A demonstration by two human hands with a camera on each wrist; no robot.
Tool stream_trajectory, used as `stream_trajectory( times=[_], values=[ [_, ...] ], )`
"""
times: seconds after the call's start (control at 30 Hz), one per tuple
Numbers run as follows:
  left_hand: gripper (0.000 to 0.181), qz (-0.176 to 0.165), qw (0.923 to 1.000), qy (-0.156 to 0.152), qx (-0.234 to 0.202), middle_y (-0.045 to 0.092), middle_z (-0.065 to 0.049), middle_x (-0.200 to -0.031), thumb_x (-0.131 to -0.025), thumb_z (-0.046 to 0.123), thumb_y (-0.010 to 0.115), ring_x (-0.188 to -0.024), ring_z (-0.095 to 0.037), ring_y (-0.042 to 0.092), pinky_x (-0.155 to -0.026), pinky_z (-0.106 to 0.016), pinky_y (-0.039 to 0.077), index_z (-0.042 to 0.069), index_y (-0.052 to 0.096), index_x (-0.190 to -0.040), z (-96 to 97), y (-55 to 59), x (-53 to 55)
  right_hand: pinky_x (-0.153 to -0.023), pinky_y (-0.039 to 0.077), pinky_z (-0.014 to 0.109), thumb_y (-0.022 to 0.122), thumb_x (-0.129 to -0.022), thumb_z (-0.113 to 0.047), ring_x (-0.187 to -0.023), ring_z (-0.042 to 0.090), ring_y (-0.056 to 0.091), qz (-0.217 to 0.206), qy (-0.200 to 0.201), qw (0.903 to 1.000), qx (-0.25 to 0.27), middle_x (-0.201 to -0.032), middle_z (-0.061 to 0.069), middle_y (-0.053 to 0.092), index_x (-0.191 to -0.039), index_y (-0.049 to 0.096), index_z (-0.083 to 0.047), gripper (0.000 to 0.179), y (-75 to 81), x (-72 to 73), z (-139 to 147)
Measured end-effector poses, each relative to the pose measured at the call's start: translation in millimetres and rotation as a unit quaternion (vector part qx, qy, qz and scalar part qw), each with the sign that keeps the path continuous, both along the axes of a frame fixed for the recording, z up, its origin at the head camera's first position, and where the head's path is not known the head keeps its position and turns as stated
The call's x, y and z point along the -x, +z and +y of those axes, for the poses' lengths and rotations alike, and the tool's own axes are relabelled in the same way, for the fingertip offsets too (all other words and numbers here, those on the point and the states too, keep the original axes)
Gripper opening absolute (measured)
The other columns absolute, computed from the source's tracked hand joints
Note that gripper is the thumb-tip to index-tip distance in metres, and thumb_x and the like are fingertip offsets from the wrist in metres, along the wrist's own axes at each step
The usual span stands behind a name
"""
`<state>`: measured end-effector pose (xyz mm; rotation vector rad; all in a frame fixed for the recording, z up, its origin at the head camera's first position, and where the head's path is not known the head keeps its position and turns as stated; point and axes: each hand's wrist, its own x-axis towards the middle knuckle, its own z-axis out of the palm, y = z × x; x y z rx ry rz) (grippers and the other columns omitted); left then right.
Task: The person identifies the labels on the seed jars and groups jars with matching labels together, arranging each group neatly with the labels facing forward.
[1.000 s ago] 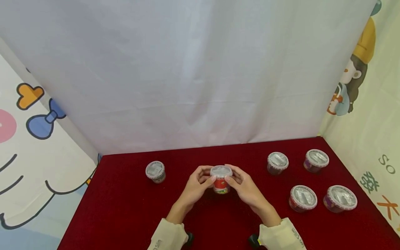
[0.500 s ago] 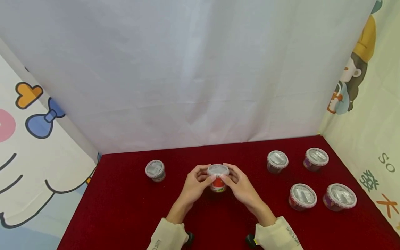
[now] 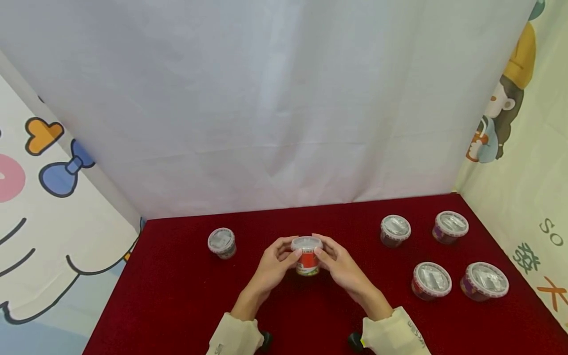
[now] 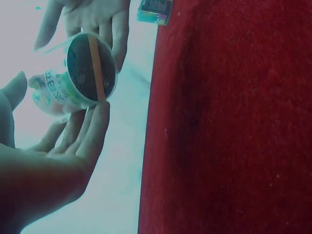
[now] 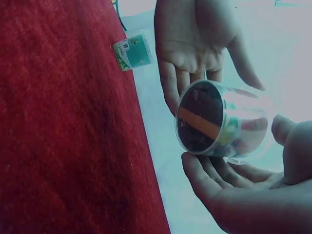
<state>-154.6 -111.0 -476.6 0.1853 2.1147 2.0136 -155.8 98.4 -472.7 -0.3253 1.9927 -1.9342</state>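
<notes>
Both hands hold one small clear plastic tub (image 3: 307, 260) over the middle of the red cloth. It has a pale lid facing up and a red, white and green label. My left hand (image 3: 271, 267) has fingers and thumb curved around its left side; my right hand (image 3: 343, 268) grips the right side the same way. Each thumb lies near the front of the label, just below the lid. In the left wrist view the tub's base (image 4: 80, 68) shows dark contents and a flat orange-brown strip. The right wrist view shows the same strip across the base (image 5: 197, 119).
A single lidded tub (image 3: 222, 243) stands to the left. Several others stand on the right, among them a back tub (image 3: 395, 230) and a front tub (image 3: 431, 281). A white curtain (image 3: 284, 123) hangs behind the red cloth (image 3: 177, 305), with printed sheets at both sides.
Both hands have shifted slightly left with the tub. The tub has turned a little between the fingers, so its label shows a different part. The other tubs stay in place.
</notes>
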Motion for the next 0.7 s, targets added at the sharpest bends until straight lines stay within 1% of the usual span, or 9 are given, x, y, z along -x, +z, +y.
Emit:
stream_trajectory(
  times=[0.13,0.23,0.37,0.47,0.53,0.6,0.7],
  values=[
    [0.045,0.003,0.9996,0.029,0.003,0.063,-0.022,-0.137,-0.105,0.018,0.069,-0.111,-0.021,0.067,-0.091,-0.033,0.060,-0.003,0.055,-0.143,1.6,0.0,-1.1,-0.114,0.048,0.049,0.050,-0.115,-0.023,-0.145,0.039,0.049,-0.002,-0.017,0.9998,-0.005,-0.162,0.026,0.043,-0.163,0.031,0.002,0.058,0.1,-0.6,-5],
    [0.047,0.000,0.9992,0.040,0.010,0.063,-0.021,-0.138,-0.104,0.020,0.071,-0.110,-0.020,0.066,-0.091,-0.033,0.060,-0.003,0.055,-0.141,2.1,0.8,-2.2,-0.113,0.049,0.049,0.052,-0.114,-0.025,-0.144,0.040,0.049,0.002,-0.021,0.9997,-0.014,-0.161,0.025,0.044,-0.162,0.032,0.003,0.059,1.0,-0.1,-9],
    [0.047,-0.005,0.9994,0.031,0.011,0.062,-0.021,-0.136,-0.106,0.024,0.069,-0.110,-0.020,0.066,-0.092,-0.035,0.060,-0.001,0.052,-0.142,-1.1,1.6,-3.2,-0.114,0.048,0.051,0.049,-0.115,-0.024,-0.145,0.042,0.047,0.009,-0.004,0.9998,-0.016,-0.161,0.027,0.043,-0.162,0.030,0.005,0.058,1.5,1.2,-10],
    [0.047,-0.015,0.9997,0.018,0.008,0.063,-0.020,-0.135,-0.107,0.025,0.066,-0.111,-0.021,0.066,-0.093,-0.038,0.060,0.001,0.053,-0.145,-4.8,0.5,-2.5,-0.116,0.045,0.053,0.046,-0.116,-0.025,-0.147,0.042,0.044,0.003,0.017,0.9998,-0.012,-0.163,0.027,0.039,-0.164,0.028,0.003,0.058,0.7,2.1,-8],
    [0.047,-0.020,0.9997,0.015,0.006,0.063,-0.019,-0.135,-0.108,0.026,0.065,-0.113,-0.021,0.067,-0.094,-0.040,0.060,0.002,0.054,-0.147,-7.0,-0.8,-1.7,-0.117,0.044,0.053,0.045,-0.116,-0.026,-0.148,0.042,0.042,-0.003,0.026,0.9996,-0.007,-0.165,0.027,0.037,-0.165,0.027,0.002,0.059,0.0,3.0,-7],
    [0.047,-0.022,0.9996,0.017,0.007,0.064,-0.018,-0.136,-0.108,0.026,0.066,-0.114,-0.021,0.067,-0.094,-0.039,0.060,0.003,0.056,-0.147,-8.1,-1.4,-1.4,-0.117,0.044,0.053,0.045,-0.116,-0.027,-0.149,0.042,0.041,-0.004,0.031,0.9995,-0.003,-0.165,0.027,0.036,-0.165,0.026,0.001,0.060,-0.7,3.8,-8],
    [0.047,-0.017,0.9992,0.034,0.011,0.064,-0.019,-0.134,-0.107,0.026,0.067,-0.112,-0.021,0.068,-0.091,-0.037,0.060,0.002,0.057,-0.146,-8.4,-1.1,-1.6,-0.117,0.045,0.053,0.046,-0.116,-0.026,-0.148,0.041,0.043,-0.004,0.024,0.9997,0.005,-0.164,0.028,0.038,-0.165,0.026,0.002,0.060,-1.7,5.2,-10]
  ],
)
